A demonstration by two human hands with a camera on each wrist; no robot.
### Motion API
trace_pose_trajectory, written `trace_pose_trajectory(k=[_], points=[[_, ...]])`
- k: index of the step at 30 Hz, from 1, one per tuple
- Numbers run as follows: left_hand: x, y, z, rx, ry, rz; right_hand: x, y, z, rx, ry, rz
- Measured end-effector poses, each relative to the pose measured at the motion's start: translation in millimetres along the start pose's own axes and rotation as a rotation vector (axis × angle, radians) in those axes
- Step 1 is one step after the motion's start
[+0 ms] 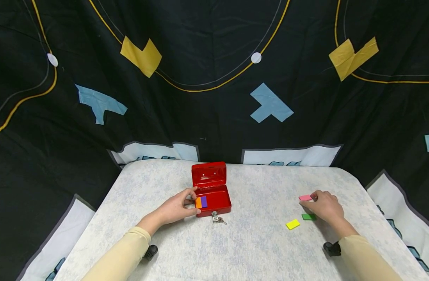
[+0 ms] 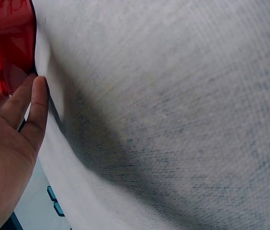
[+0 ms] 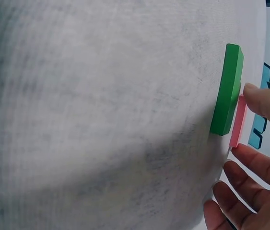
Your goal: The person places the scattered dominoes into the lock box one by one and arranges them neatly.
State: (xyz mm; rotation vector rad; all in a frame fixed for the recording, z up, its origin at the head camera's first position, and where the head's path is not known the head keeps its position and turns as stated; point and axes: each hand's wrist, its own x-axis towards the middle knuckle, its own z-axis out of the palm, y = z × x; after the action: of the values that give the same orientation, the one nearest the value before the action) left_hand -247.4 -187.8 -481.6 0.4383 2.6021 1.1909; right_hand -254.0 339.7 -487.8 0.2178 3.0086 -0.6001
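A red metal cash box stands with its lid raised at the table's far middle. An orange block and a purple block lie side by side inside its left end. My left hand grips the box's left side, thumb at the front corner and index finger toward the hinge; the left wrist view shows fingers against the red wall. At the right, my right hand pinches a pink block by its ends. A green block and a yellow block lie nearer me.
A padlock hangs at the box's front, with small keys beside it. The pale patterned cloth covers the table. Behind it hangs a dark curtain with taped shapes.
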Motion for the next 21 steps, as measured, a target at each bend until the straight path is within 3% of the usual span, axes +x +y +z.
trace_pose_trajectory(k=[21], points=[[0.8, -0.5, 0.4, -0.009, 0.002, -0.007, 1.4, -1.7, 1.5, -0.004, 0.016, 0.001]])
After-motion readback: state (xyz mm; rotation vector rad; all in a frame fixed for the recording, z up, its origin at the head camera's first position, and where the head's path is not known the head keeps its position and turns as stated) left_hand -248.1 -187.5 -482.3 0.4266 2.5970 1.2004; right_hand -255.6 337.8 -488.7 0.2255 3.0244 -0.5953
